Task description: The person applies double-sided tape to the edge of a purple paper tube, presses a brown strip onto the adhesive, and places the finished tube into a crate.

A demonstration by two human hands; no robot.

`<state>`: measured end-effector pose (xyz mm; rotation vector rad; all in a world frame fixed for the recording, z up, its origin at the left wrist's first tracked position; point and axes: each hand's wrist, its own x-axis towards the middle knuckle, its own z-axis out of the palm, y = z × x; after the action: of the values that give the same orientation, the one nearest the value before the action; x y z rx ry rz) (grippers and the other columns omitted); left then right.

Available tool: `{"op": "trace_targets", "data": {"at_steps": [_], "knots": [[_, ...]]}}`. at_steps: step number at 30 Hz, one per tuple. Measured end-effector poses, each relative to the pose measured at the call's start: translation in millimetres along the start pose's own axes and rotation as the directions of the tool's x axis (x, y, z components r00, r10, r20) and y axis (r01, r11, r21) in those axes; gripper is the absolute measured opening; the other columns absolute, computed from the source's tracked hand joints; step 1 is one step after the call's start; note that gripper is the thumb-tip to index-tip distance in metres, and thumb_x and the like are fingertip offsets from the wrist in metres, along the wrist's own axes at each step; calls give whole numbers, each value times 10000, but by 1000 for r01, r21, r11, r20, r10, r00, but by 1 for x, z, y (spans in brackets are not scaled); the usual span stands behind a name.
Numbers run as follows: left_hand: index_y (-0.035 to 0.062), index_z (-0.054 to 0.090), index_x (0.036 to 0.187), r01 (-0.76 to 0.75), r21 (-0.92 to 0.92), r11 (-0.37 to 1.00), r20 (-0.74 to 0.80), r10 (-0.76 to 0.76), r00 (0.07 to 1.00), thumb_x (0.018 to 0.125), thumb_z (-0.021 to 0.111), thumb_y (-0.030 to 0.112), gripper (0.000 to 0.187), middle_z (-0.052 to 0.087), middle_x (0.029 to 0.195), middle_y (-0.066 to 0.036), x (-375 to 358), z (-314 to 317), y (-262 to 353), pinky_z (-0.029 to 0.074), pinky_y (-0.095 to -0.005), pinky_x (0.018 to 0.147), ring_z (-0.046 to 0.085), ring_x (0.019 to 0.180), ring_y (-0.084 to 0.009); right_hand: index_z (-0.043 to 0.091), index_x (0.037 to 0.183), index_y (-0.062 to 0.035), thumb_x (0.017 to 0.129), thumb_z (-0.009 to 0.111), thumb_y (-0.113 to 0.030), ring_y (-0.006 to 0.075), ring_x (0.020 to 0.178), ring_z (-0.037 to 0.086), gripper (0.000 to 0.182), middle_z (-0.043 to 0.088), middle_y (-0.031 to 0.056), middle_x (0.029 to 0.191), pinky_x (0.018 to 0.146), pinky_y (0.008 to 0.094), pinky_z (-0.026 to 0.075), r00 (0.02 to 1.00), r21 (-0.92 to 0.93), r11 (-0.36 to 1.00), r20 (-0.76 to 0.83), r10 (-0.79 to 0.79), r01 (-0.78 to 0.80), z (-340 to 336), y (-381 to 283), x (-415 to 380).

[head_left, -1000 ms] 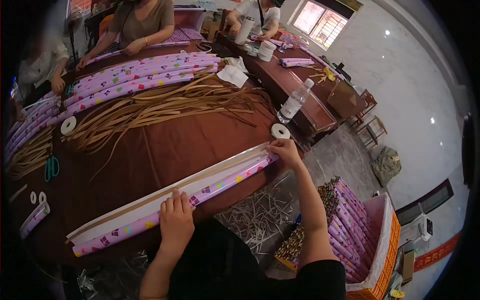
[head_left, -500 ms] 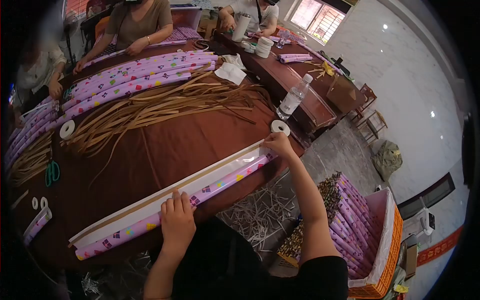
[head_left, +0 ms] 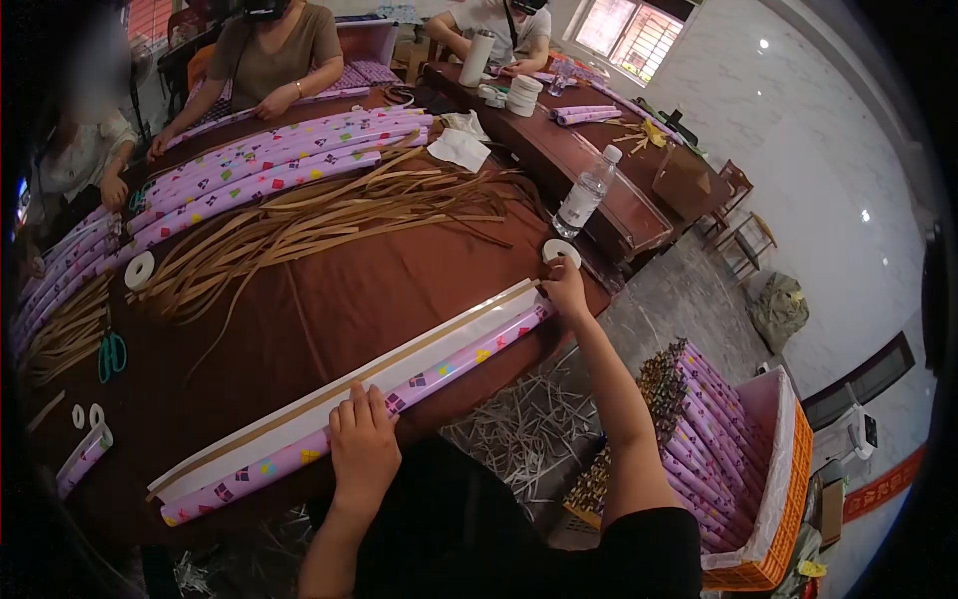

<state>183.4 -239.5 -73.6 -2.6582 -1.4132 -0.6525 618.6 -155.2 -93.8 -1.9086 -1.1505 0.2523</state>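
the left hand [head_left: 363,449] lies flat, fingers together, pressing the long pink patterned wrapping-paper roll [head_left: 439,366] along the near edge of the brown table [head_left: 329,299], while the outstretched right hand [head_left: 565,288] pinches its far right end, fingertips hidden, just beside a white tape ring [head_left: 561,252].

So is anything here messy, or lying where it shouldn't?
Pale paper strips lie littered on the floor under the table edge, like trimmings. On the table, the loose brown strips sprawl in a tangle, unlike the neatly laid purple rolls.
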Motion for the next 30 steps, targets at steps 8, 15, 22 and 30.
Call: {"op": "trace_targets", "data": {"at_steps": [8, 15, 22, 30], "knots": [[-65, 555, 1220, 10, 18, 1000, 1, -10, 1000, 891, 612, 229, 445, 550, 1269, -258, -1, 1, 0, 419, -405, 904, 554, 966, -302, 517, 1172, -8, 849, 563, 41, 225, 928, 519, 330, 526, 117, 1039, 824, 311, 425, 852, 207, 879, -416, -318, 430, 16, -87, -60], [-62, 563, 1205, -24, 62, 998, -47, 27, 999, 880, 618, 259, 460, 573, 1236, -254, -2, 2, -3, 428, -396, 885, 560, 968, -296, 601, 1254, -106, 782, 757, -247, 302, 1182, 515, 516, 579, 101, 1244, 991, 445, 371, 406, 120, 590, 617, -674, 798, 60, -152, -87], [-20, 564, 1203, -51, 121, 991, -78, 61, 995, 882, 620, 258, 428, 581, 1209, -175, -5, 2, 0, 429, -379, 867, 551, 955, -267, 699, 856, -62, 786, 759, -260, 261, 953, 613, 218, 653, 82, 910, 854, 389, 440, 193, 187, 597, 835, -515, 780, 92, -187, -76], [14, 571, 1143, -61, 47, 997, -93, 65, 994, 853, 652, 265, 392, 557, 1027, -94, 5, 0, -9, 430, -366, 845, 540, 942, -250, 660, 788, 6, 789, 754, -208, 275, 681, 611, 233, 640, 133, 721, 651, 382, 474, 133, 317, 764, 877, -462, 562, 95, -195, -61]]}}
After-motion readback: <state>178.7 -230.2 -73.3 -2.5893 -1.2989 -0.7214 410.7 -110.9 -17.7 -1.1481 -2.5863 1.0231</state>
